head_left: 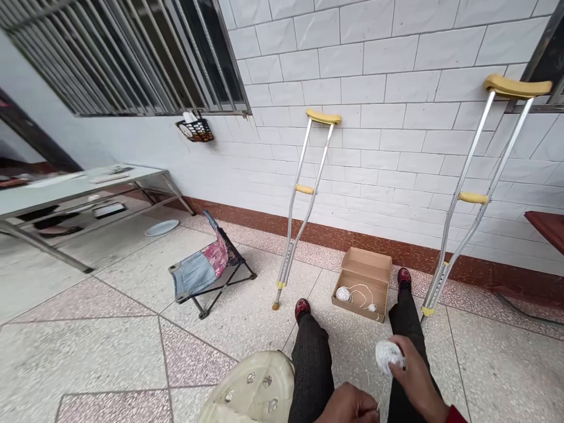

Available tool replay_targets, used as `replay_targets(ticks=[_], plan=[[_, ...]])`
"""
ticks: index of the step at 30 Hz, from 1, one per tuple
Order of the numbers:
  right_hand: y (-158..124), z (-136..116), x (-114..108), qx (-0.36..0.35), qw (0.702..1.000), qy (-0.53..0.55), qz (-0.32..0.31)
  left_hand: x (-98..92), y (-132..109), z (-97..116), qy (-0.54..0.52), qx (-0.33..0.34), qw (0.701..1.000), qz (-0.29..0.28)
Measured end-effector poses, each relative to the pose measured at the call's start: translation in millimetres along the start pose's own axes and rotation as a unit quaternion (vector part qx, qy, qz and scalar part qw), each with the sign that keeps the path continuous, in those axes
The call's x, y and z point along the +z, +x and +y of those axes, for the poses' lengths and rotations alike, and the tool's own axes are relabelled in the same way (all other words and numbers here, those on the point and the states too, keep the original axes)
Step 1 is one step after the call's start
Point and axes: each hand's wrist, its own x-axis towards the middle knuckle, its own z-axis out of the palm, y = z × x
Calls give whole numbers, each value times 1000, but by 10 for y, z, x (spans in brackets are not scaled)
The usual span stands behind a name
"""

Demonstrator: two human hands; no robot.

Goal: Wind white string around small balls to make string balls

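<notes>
I sit with my legs in dark trousers stretched out over the tiled floor. My right hand (414,376) is closed around a white ball of string (388,355), held above my right knee. My left hand (350,406) sits low at the frame's bottom edge, fingers pinched on a thin strand of the string. An open cardboard box (368,265) lies on the floor between my feet, with another white ball of string (342,294) and loose string inside.
Two aluminium crutches (304,205) (473,197) lean on the white tiled wall. A small folding fabric chair (207,267) stands to the left, a pale plastic stool (253,388) beside my left leg. A metal table (74,188) stands far left under a barred window.
</notes>
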Motion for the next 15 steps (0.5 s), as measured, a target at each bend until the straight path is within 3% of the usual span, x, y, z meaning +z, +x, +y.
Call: replay_targets(ticks=[2, 5, 9, 12, 15], plan=[[-160, 17, 104, -33, 996, -52, -66, -102, -16, 95, 75, 8, 996, 49], [-354, -74, 133, -29, 985, -59, -159, -254, 25, 191, 169, 34, 981, 89], [-434, -321, -20, 53, 957, 80, -275, -415, 148, 167, 162, 61, 981, 83], [-434, -521, -156, 110, 923, 250, -269, -410, 205, 56, 59, 66, 994, 63], [-380, -692, -252, 150, 888, 374, -220, -250, 212, -106, -11, 61, 995, 72]])
